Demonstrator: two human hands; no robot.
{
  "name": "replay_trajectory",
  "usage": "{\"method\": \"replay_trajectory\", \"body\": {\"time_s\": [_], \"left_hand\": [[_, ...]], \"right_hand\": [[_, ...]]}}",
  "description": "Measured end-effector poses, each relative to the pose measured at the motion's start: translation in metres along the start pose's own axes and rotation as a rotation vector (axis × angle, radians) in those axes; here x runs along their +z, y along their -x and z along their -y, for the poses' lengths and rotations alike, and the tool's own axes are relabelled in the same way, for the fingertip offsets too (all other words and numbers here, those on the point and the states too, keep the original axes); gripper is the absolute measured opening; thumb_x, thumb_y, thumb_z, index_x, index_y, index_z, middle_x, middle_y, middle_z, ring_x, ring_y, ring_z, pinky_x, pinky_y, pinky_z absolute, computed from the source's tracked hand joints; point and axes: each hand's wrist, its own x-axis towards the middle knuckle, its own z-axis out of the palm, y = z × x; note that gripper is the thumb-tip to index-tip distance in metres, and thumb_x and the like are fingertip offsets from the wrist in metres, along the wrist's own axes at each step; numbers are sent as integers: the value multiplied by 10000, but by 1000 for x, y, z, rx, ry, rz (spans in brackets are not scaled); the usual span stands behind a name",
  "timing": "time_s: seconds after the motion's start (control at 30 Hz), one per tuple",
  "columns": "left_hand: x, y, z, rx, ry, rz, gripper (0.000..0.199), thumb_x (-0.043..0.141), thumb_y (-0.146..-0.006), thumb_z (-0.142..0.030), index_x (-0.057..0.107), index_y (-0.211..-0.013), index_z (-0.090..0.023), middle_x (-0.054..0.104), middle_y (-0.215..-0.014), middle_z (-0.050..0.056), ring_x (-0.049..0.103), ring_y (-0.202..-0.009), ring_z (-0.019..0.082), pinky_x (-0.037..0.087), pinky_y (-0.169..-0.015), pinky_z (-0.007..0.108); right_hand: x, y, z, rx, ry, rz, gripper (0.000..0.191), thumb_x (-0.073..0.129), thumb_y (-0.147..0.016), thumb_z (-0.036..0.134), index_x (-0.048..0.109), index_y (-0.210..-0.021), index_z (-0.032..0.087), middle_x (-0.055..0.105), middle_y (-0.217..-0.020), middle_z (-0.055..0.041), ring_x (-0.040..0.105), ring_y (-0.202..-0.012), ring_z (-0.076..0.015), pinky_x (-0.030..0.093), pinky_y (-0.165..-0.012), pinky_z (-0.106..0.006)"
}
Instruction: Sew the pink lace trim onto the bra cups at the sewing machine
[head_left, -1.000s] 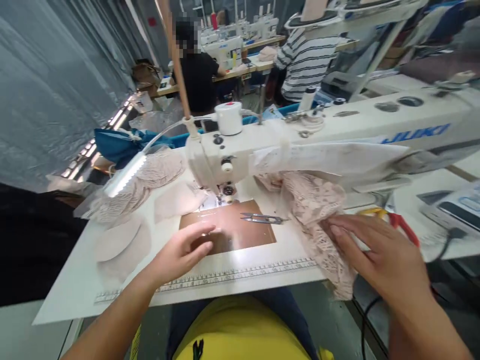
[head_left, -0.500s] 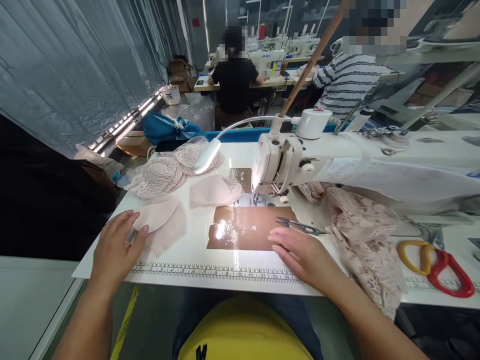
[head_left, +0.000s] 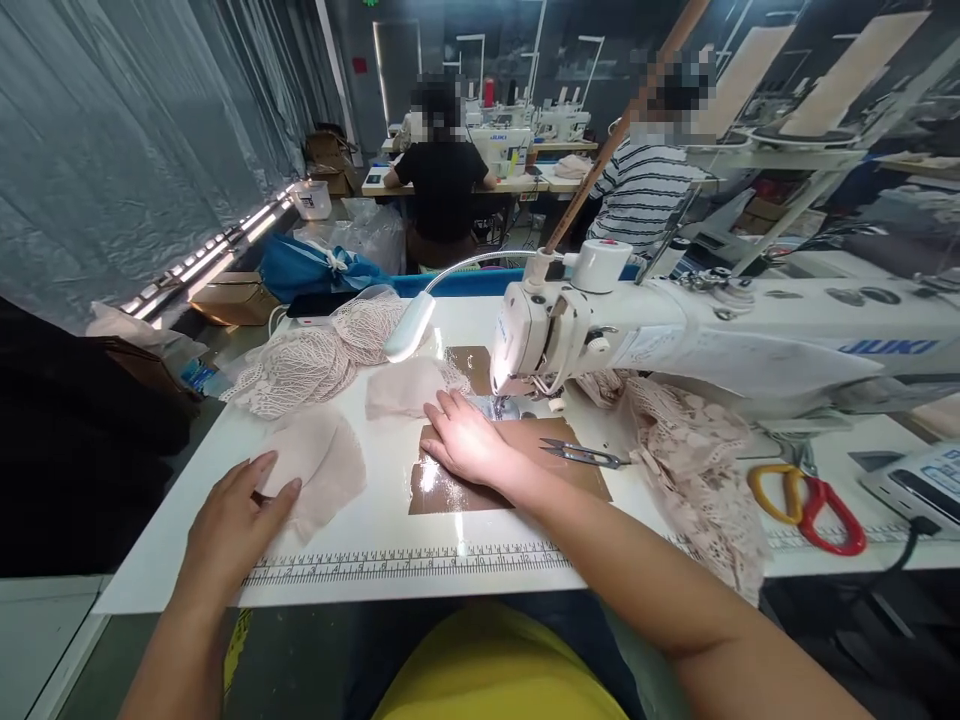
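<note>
My left hand (head_left: 238,515) lies at the left of the table, fingers apart, its fingertips at the edge of thin pale pink fabric pieces (head_left: 322,475) stacked flat. My right hand (head_left: 469,440) stretches flat over the brown taped patch (head_left: 525,437) in front of the sewing machine's needle area. Its fingertips are close to another pale fabric piece (head_left: 401,388) with a lace end; whether they touch it I cannot tell. Thread snips (head_left: 585,455) lie on the patch to the right of that hand.
The white sewing machine (head_left: 600,330) stands at the right, with a bent-neck lamp (head_left: 410,328). Lace cups (head_left: 300,370) are piled at back left. Lace fabric (head_left: 686,450) and scissors with yellow and red handles (head_left: 825,515) lie right. Two people sit beyond.
My right hand has moved left and forward, from beside the snips to near the lace-ended fabric piece. My left hand stays at the stacked pieces. The view has shifted somewhat to the right.
</note>
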Motion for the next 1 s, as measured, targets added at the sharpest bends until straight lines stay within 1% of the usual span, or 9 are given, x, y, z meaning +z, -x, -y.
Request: {"method": "replay_trajectory", "body": {"time_s": [0.2, 0.27, 0.37, 0.43, 0.53, 0.67, 0.73, 0.87, 1.0], "left_hand": [[-4, 9, -3, -101, 99, 33, 526, 536, -772, -594, 586, -1149, -232, 671, -994, 75, 622, -697, 255, 491, -640, 362], [-2, 10, -7, -122, 155, -10, 592, 564, -759, -566, 516, -1244, -230, 671, -980, 62, 638, -756, 261, 492, -653, 345], [1, 8, -14, -31, 259, -53, 739, 573, -771, -496, 340, -1421, -232, 655, -1088, 50, 640, -937, 256, 488, -769, 323], [1, 7, -20, 55, 282, 27, 641, 547, -790, -474, 439, -1371, -227, 658, -1083, 45, 634, -966, 252, 480, -801, 307], [-1, 6, -31, 190, 300, 168, 341, 519, -807, -439, 648, -1030, -215, 654, -1075, 47, 621, -970, 244, 476, -792, 278], [-3, 9, -48, 275, 445, 297, 180, 568, -795, -385, 591, -797, -206, 585, -1239, 76, 543, -1142, 263, 460, -824, 260], [-1, 10, -55, 255, 595, 397, 196, 586, -801, -374, 517, -726, -207, 615, -1141, 81, 562, -1085, 256, 462, -785, 256], [5, 10, -75, 214, 896, 639, 279, 600, -821, -376, 397, -723, -213, 541, -747, -14, 515, -648, 135, 394, -552, 200], [12, 11, -116, 172, 1076, 782, 293, 676, -774, -350, 519, -991, -231, 582, -844, 0, 542, -661, 132, 415, -547, 189]], "right_hand": [[6, -9, -11, -25, -10, 21, 546, 443, -948, 425, 455, -1363, 72, 405, -1423, -213, 286, -1370, -345, 277, -1119, -487], [5, -10, -14, -42, -14, 17, 531, 443, -950, 425, 465, -1352, 80, 409, -1419, -212, 303, -1361, -336, 283, -1115, -482], [5, -6, -14, -65, -9, -9, 479, 459, -948, 398, 484, -1324, 101, 425, -1397, -208, 350, -1324, -319, 309, -1091, -483], [3, 1, -10, -113, -6, -34, 430, 473, -943, 360, 498, -1298, 119, 447, -1368, -200, 386, -1285, -309, 334, -1066, -487], [-5, 19, -4, -247, -41, -33, 345, 486, -927, 319, 547, -1214, 136, 516, -1256, -177, 471, -1163, -286, 417, -982, -457], [-19, 55, -11, -287, -108, -26, 260, 501, -901, 259, 604, -1117, 160, 563, -1177, -158, 518, -1113, -273, 469, -931, -445], [-25, 76, -25, -230, -100, -62, 258, 492, -899, 232, 617, -1121, 186, 552, -1259, -149, 490, -1203, -286, 444, -989, -482], [-34, 119, -56, -42, -76, -175, 275, 493, -906, 252, 647, -1124, 187, 570, -1303, -147, 490, -1249, -308, 430, -1018, -523], [-40, 143, -54, 146, -428, -161, 404, 559, -890, 384, 577, -1264, 231, 553, -1346, -120, 553, -1203, -269, 505, -955, -433]]}}
